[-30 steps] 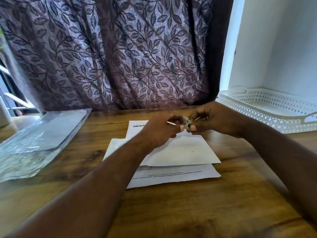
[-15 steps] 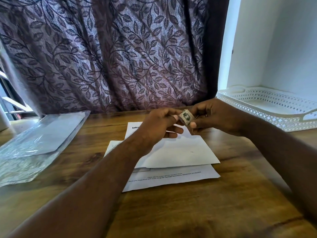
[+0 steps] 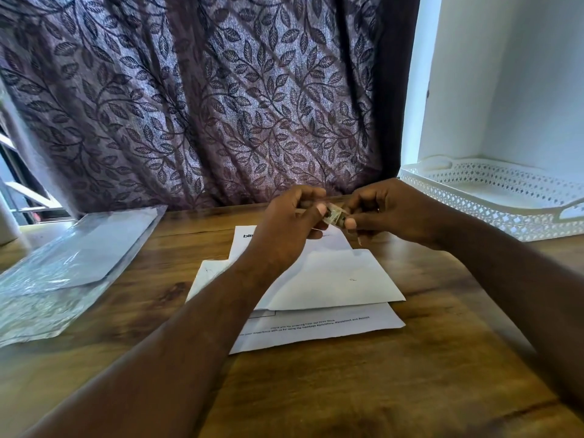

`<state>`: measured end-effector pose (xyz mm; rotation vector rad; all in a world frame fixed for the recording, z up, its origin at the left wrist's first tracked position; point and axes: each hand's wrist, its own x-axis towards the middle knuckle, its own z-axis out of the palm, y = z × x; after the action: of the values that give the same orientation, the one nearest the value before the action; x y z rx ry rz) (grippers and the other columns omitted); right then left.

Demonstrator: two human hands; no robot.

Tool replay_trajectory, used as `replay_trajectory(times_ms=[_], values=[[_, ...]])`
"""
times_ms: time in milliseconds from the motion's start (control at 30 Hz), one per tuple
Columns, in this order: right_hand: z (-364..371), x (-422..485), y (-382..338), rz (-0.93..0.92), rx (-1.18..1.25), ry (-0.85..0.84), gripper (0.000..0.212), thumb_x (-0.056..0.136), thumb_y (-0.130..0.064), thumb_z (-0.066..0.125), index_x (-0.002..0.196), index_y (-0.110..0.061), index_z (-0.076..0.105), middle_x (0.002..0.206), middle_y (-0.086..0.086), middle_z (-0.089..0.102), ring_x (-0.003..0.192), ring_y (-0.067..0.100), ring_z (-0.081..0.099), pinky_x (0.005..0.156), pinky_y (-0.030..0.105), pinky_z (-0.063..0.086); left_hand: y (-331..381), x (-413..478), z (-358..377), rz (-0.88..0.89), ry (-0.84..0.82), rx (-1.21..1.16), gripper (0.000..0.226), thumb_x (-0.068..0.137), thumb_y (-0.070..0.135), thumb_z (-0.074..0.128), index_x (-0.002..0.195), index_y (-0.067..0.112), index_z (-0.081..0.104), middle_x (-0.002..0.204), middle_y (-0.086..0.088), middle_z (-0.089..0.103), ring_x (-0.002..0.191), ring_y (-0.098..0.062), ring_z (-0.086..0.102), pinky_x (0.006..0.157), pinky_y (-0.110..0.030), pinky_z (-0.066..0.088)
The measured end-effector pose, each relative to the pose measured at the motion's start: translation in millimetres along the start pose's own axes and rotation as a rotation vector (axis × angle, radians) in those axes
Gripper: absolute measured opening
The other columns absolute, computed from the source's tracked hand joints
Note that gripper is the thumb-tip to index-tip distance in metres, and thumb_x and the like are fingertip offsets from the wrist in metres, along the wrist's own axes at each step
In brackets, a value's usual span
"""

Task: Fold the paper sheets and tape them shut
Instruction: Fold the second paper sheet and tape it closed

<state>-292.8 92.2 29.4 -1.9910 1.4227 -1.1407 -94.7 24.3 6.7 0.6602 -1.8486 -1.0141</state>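
A folded white paper sheet (image 3: 335, 279) lies on top of a printed white sheet (image 3: 319, 330) in the middle of the wooden table (image 3: 363, 390). Above the far end of the papers, both hands meet around a small roll of tape (image 3: 335, 216). My right hand (image 3: 392, 213) pinches the roll between thumb and fingers. My left hand (image 3: 290, 222) has its thumb and fingertips on the roll's left side, at the tape's end. Most of the roll is hidden by the fingers.
A clear plastic sleeve with paper inside (image 3: 72, 267) lies at the table's left edge. A white perforated tray (image 3: 505, 197) stands at the right against the white wall. A purple leaf-patterned curtain (image 3: 205, 99) hangs right behind the table.
Both hands lifted slightly with the tape roll, which turned in the fingers. My left thumb moved onto the roll. The papers have not moved.
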Motion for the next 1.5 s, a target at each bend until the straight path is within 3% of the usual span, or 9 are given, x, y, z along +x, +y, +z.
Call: replay_trajectory(times_ms=[133, 300, 633, 967, 1067, 1233, 1300, 1367, 1500], values=[[0.1, 0.6, -2.4, -0.005, 0.011, 0.049, 0.033, 0.077, -0.026, 0.074, 0.097, 0.001, 0.071, 0.075, 0.010, 0.074, 0.064, 0.023, 0.067, 0.069, 0.041, 0.057, 1.0, -2.8, -2.3, 0.221, 0.062, 0.234, 0.019, 0.093, 0.009, 0.067, 0.108, 0.021, 0.066, 0.099, 0.010, 0.069, 0.089, -0.004, 0.067, 0.075, -0.029, 0.060], [0.7, -1.1, -4.1, 0.004, 0.007, 0.052, 0.034, 0.077, -0.027, 0.074, 0.098, 0.000, 0.072, 0.078, 0.011, 0.075, 0.066, 0.025, 0.068, 0.073, 0.048, 0.060, 1.2, -6.3, -5.6, 0.487, 0.031, 0.548, 0.038, 0.078, 0.020, 0.084, 0.110, 0.019, 0.064, 0.102, 0.005, 0.066, 0.091, -0.012, 0.064, 0.077, -0.035, 0.056], [2.5, -1.6, -7.1, 0.033, -0.003, 0.047, 0.029, 0.079, -0.029, 0.073, 0.096, -0.006, 0.073, 0.081, 0.012, 0.076, 0.072, 0.027, 0.070, 0.081, 0.060, 0.057, 2.5, -3.3, -14.4, 0.738, 0.090, 0.766, 0.010, 0.089, 0.016, 0.071, 0.097, 0.013, 0.067, 0.083, -0.001, 0.070, 0.070, -0.020, 0.064, 0.059, -0.038, 0.055], [3.3, -0.9, -5.9, 0.040, 0.009, 0.042, 0.020, 0.082, -0.024, 0.074, 0.095, -0.009, 0.074, 0.080, 0.010, 0.076, 0.070, 0.020, 0.070, 0.081, 0.055, 0.059, 0.4, -2.8, -13.9, 0.466, 0.061, 0.489, 0.002, 0.090, 0.013, 0.072, 0.091, 0.014, 0.070, 0.082, 0.004, 0.071, 0.071, -0.010, 0.069, 0.065, -0.039, 0.060], [3.2, -0.8, -7.4, 0.031, 0.017, 0.048, 0.025, 0.081, -0.026, 0.074, 0.097, -0.007, 0.073, 0.079, 0.010, 0.075, 0.071, 0.024, 0.070, 0.079, 0.053, 0.059, 0.4, -3.0, -10.6, 0.321, 0.095, 0.309, 0.010, 0.088, 0.009, 0.074, 0.086, 0.018, 0.070, 0.083, 0.002, 0.074, 0.072, -0.008, 0.071, 0.065, -0.034, 0.063], [3.3, -2.0, -9.1, 0.016, 0.041, 0.064, 0.028, 0.079, -0.027, 0.073, 0.096, -0.005, 0.072, 0.075, 0.008, 0.074, 0.069, 0.026, 0.068, 0.075, 0.048, 0.059, -0.4, -2.3, -6.9, 0.221, 0.140, 0.151, 0.018, 0.091, 0.010, 0.072, 0.083, 0.026, 0.067, 0.087, 0.001, 0.076, 0.080, -0.012, 0.073, 0.071, -0.037, 0.064], [3.1, -1.5, -9.0, 0.012, 0.041, 0.071, 0.027, 0.081, -0.026, 0.073, 0.097, -0.004, 0.072, 0.075, 0.009, 0.073, 0.067, 0.024, 0.067, 0.072, 0.046, 0.059, 1.5, -3.7, -7.4, 0.271, 0.114, 0.239, 0.008, 0.088, 0.020, 0.076, 0.094, 0.023, 0.071, 0.091, 0.007, 0.076, 0.084, -0.007, 0.072, 0.076, -0.032, 0.062], [4.2, -1.1, -8.5, 0.002, 0.015, 0.072, 0.030, 0.080, -0.027, 0.075, 0.097, -0.003, 0.072, 0.077, 0.013, 0.073, 0.066, 0.024, 0.068, 0.070, 0.044, 0.060, 2.7, -5.6, -6.0, 0.350, 0.094, 0.393, 0.019, 0.085, 0.026, 0.079, 0.102, 0.021, 0.072, 0.094, 0.010, 0.075, 0.085, -0.001, 0.070, 0.076, -0.026, 0.059], [6.0, -0.8, -7.3, 0.001, -0.014, 0.059, 0.030, 0.076, -0.030, 0.076, 0.093, -0.005, 0.073, 0.077, 0.015, 0.073, 0.066, 0.024, 0.067, 0.068, 0.038, 0.060, 4.0, -5.7, -5.1, 0.416, 0.133, 0.501, 0.009, 0.087, 0.020, 0.077, 0.090, 0.014, 0.072, 0.088, 0.005, 0.076, 0.078, -0.010, 0.070, 0.071, -0.039, 0.057]])
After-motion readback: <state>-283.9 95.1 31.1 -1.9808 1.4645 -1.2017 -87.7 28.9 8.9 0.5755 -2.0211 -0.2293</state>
